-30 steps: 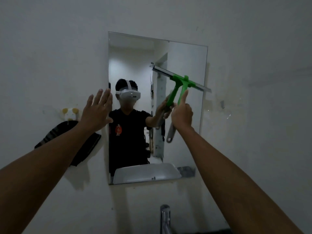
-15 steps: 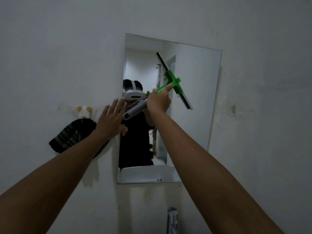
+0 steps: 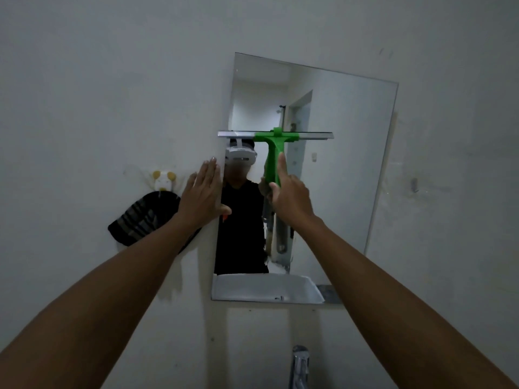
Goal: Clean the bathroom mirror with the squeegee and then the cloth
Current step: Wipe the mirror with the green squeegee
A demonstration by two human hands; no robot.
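Note:
A frameless rectangular mirror (image 3: pixel 345 169) hangs on the white wall. My right hand (image 3: pixel 289 197) grips the green handle of a squeegee (image 3: pixel 273 153), index finger stretched up along it. Its metal blade lies level across the mirror's left half, about a third of the way down, and juts slightly past the left edge. My left hand (image 3: pixel 200 196) rests flat, fingers together, on the wall at the mirror's left edge. A dark striped cloth (image 3: pixel 140 217) hangs on the wall left of that hand.
A small animal-shaped hook (image 3: pixel 163 179) holds the cloth. A chrome tap (image 3: pixel 300 366) rises at the bottom centre below the mirror. The mirror reflects a person in a headset and a white basin. A small metal hook (image 3: pixel 413 184) sits on the wall at right.
The squeegee has turned from a steep diagonal to level, blade on top and handle pointing down. The view shifted, so the mirror sits further right. My left hand stays at the mirror's left edge.

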